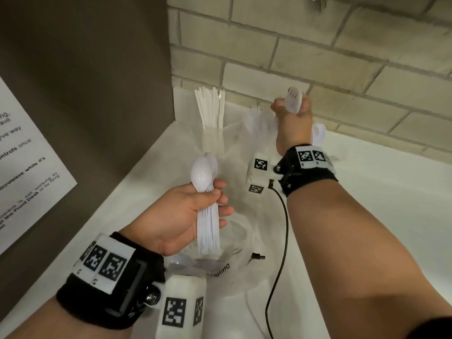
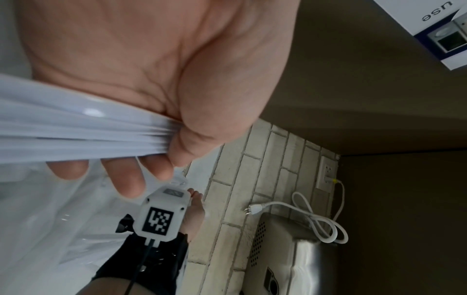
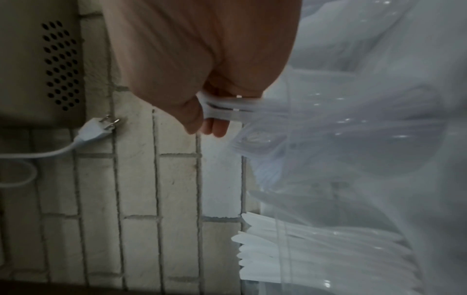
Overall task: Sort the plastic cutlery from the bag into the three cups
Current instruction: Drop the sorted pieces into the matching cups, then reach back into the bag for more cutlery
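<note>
The left hand [image 1: 186,216] is clenched round a bundle of white spoons [image 1: 208,211], bowls up, handles fanning down out of the palm; the left wrist view shows the same handles pressed between thumb and fingers. The right hand [image 1: 292,118], raised farther out toward the brick wall [image 1: 342,57], grips a small bunch of forks [image 1: 293,100], tines up.

Judging by this, the sorting is midway: both hands are loaded and the step in hand is delivery. Ahead of the left hand stands the clear cup of knives [image 1: 212,113], well filled. Just to the left of the right hand a second cup with forks [image 1: 256,118] shows faintly, and to that hand's right something white and rounded (perhaps spoons in the third cup) peeks out, too hidden to be sure. The clear bag [image 1: 227,270] lies crumpled on the tabletop [image 1: 367,204] below the left hand, with some cutlery seemingly left inside.

The next move likely calls for lowering the forks handles-first into their cup, then carrying the spoons across to theirs.

Room is tight: the wall is close beyond the right hand, a dark side panel [image 1: 97,69] closes in on the left hand's outer side, and the light cups could tip if brushed. A black cable [image 1: 281,241] trails from the right wrist across the open tabletop nearer the person
</note>
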`<state>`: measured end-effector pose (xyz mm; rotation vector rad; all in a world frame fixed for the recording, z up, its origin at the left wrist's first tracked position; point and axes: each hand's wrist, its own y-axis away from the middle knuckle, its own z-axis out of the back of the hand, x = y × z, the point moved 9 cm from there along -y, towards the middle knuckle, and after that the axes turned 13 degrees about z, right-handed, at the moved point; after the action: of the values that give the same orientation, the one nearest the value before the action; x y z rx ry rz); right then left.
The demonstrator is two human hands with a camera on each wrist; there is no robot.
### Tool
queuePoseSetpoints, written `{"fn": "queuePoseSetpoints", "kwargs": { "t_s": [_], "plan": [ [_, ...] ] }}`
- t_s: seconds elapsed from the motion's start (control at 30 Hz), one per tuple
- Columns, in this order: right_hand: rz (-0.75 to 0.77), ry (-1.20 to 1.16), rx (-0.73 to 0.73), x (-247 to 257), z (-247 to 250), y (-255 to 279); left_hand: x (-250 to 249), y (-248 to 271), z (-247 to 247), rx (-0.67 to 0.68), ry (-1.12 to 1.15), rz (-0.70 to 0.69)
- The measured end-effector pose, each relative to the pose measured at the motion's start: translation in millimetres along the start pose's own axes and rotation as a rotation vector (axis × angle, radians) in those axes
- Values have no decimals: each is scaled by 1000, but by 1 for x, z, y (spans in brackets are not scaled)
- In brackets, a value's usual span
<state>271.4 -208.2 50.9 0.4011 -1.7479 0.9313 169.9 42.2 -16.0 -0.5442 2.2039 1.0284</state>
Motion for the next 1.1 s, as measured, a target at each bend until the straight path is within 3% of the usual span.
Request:
{"fn": "queuePoseSetpoints", "kwargs": {
  "t_s": [0.07,0.17,0.33,0.6,0.7,0.87,1.0,1.1],
  "plan": [
    [-18,31,15,-8,2,2,0,0,1,0,2,-3],
    [97,164,44,-3,1,2,2,-1,1,-6,1,-6],
    [248,581,314,-7,-24,6,3,-2,0,-2,8,-6],
    [408,595,243,44,-17,19,3,3,-11,90,14,50],
    [301,503,295,69,-11,44,4,7,-21,175,-10,64],
    [-35,263,762,91,-22,133,13,13,-37,199,-97,53],
    [18,318,990,90,-24,169,19,18,-47,133,-342,12],
    [26,357,1001,84,-16,178,23,20,-46,81,-490,-2]
  ]
}}
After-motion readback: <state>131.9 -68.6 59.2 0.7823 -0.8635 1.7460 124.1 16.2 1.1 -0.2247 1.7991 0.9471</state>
